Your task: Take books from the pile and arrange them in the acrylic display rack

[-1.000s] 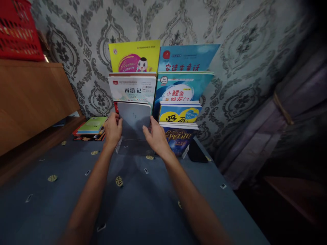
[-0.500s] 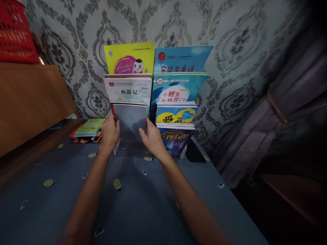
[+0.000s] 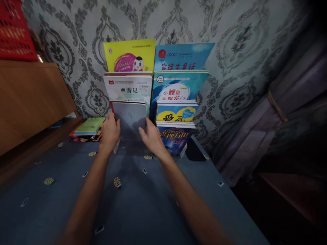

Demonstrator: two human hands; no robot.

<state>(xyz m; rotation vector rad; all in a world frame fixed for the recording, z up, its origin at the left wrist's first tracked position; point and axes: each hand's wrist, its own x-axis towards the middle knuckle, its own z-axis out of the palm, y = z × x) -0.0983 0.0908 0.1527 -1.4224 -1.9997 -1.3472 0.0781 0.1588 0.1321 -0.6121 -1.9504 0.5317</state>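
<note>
A grey book (image 3: 129,120) stands upright at the front left of a tiered rack of books. My left hand (image 3: 111,131) is closed round its left edge, and my right hand (image 3: 151,135) grips its right edge with the thumb toward the front cover. Right behind it rises a white book (image 3: 129,89) with large dark characters, and behind that a yellow book (image 3: 129,56). Beside my right hand is a dark blue book (image 3: 176,139) with gold lettering. The fingers behind the grey book are partly hidden.
More upright books fill the right column, among them a blue-and-yellow book (image 3: 176,113), a teal book (image 3: 181,85) and a blue book (image 3: 184,56). A dark flat object (image 3: 195,149) lies right of the rack. Stacked books (image 3: 88,129) lie left, near a wooden cabinet (image 3: 33,102).
The view has shifted very slightly. Both hands keep their places on the edges of the grey book, which stands almost as before.
</note>
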